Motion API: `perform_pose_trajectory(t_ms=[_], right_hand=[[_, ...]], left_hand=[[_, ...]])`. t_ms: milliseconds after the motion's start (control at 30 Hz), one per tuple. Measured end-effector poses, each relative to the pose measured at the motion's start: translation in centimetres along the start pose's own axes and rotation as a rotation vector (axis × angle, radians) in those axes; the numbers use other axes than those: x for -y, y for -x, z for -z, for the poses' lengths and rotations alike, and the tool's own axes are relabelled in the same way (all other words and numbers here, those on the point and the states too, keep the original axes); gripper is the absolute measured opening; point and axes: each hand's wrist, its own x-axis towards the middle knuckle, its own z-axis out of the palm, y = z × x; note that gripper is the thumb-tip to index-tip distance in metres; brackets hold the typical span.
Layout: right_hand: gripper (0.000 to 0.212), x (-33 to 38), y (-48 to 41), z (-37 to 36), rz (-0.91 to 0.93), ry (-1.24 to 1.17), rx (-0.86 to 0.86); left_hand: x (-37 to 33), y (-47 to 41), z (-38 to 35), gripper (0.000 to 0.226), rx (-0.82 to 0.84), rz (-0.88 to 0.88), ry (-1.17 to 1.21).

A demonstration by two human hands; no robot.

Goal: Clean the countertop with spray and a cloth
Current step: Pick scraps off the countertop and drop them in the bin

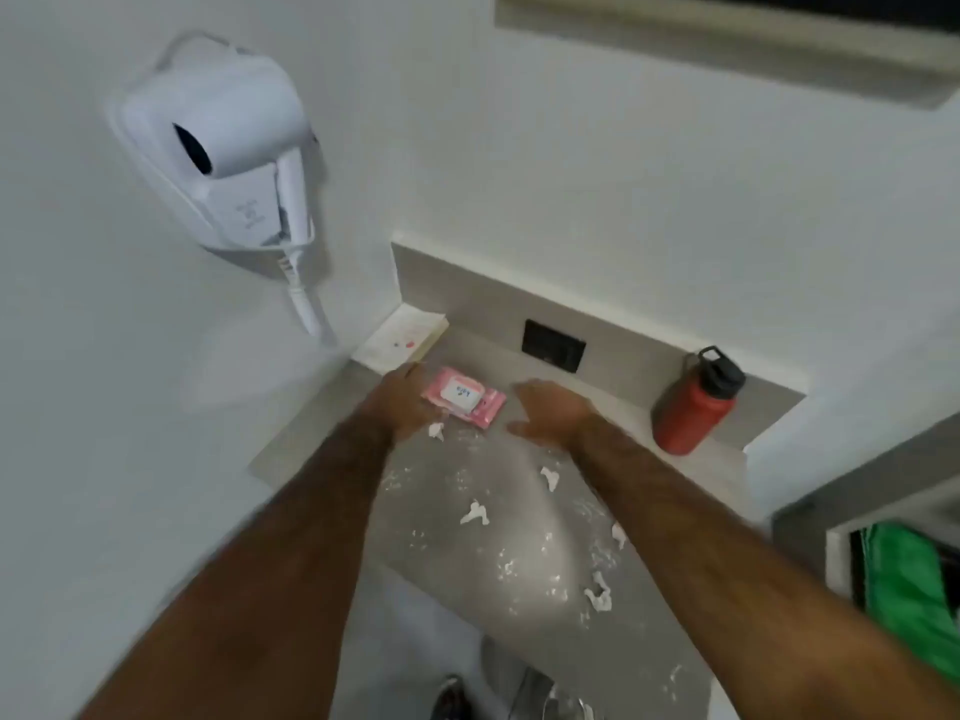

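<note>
A grey countertop (524,605) is strewn with white powder and several scraps of torn tissue (474,513). A pink pack of wet wipes (464,397) lies flat near the back. My left hand (405,402) rests at the pack's left end, touching it, fingers curled around its edge. My right hand (550,413) hovers just right of the pack with fingers spread and nothing in it. No spray bottle or cloth is in view.
A red water bottle (693,407) with a black cap stands at the back right. A white box (402,339) sits in the back left corner. A wall-mounted hair dryer (228,153) hangs on the left. A black socket plate (553,345) is on the backsplash.
</note>
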Motion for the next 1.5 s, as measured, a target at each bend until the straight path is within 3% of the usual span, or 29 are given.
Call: perform_pose_trajectory(t_ms=[67, 133, 267, 433, 533, 667, 967, 1133, 1300, 1500], right_hand=[[0.064, -0.9, -0.7, -2.8, -0.103, 0.042, 0.137], [0.055, -2.3, -0.2, -6.7, -0.245, 0.005, 0.169], [0.05, -4.1, 0.0, -11.3, -0.324, -0.083, 0.021], [0.041, -5.4, -0.9, -13.4, -0.295, -0.162, -0.023], [0.023, -5.6, -0.9, -13.7, -0.285, -0.136, -0.034], [0.025, -7.0, 1.1, -12.9, -0.313, -0.138, -0.031], [0.018, -15.1, 9.5, -11.1, -0.313, -0.238, -0.06], [0.01, -15.5, 11.4, -12.9, -0.129, -0.365, -0.171], [0.011, -15.1, 10.7, -14.4, -0.049, -0.333, -0.062], [0.025, -15.5, 9.7, -15.9, -0.163, -0.23, -0.091]], left_hand=[[1.0, -1.5, -2.3, 0.075, 0.065, -0.006, -0.016], [1.9, -2.7, -5.1, 0.07, 0.151, 0.014, -0.052], [3.3, -4.8, -9.0, 0.048, 0.155, 0.019, -0.085], [4.5, -5.9, -11.1, 0.034, 0.097, -0.021, -0.16], [5.2, -6.0, -11.9, 0.033, 0.042, -0.003, -0.08], [4.5, -4.7, -10.7, 0.032, -0.024, -0.079, 0.023], [0.4, 2.4, -10.7, 0.017, 0.188, -0.214, -0.013], [-0.6, 4.8, -13.7, 0.026, 0.28, -0.199, 0.047], [-0.7, 5.3, -16.1, 0.023, 0.238, -0.204, -0.008], [-1.4, 5.6, -17.7, 0.023, 0.191, -0.175, -0.095]])
